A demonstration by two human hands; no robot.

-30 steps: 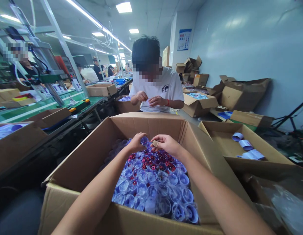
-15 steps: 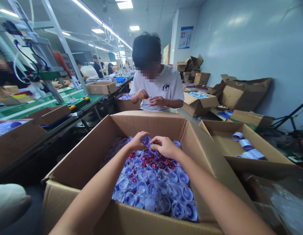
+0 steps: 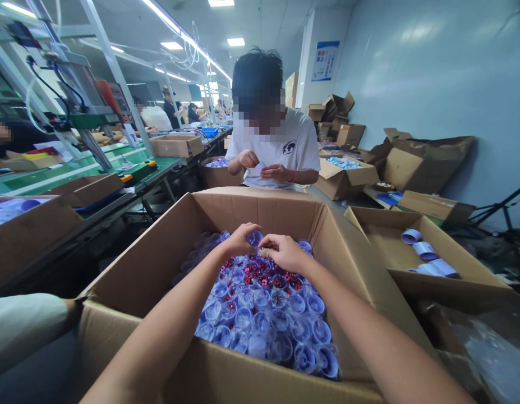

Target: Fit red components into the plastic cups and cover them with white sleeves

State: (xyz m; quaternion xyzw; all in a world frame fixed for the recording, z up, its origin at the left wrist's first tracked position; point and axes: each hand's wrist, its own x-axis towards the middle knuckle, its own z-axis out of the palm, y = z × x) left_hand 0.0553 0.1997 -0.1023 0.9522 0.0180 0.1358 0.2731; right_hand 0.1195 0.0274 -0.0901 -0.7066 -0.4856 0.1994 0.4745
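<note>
A big open cardboard box [image 3: 260, 210] stands in front of me, filled with several small clear blue cups [image 3: 263, 320], some with red parts inside. My left hand [image 3: 238, 240] is closed on one blue cup [image 3: 254, 238], held above the pile near the far side of the box. My right hand [image 3: 285, 252] is right beside it, fingers pinched together on something small that I cannot make out.
A person in a white T-shirt [image 3: 280, 148] sits across from me, handling a small piece. To the right an open box [image 3: 428, 264] holds a few blue rolls. A green workbench [image 3: 74, 177] with machines runs along the left. More boxes [image 3: 348, 177] stand behind.
Both hands have stayed together over the pile, shifting slightly toward the far side of the box. The view has tilted a little, and my knee shows at lower left.
</note>
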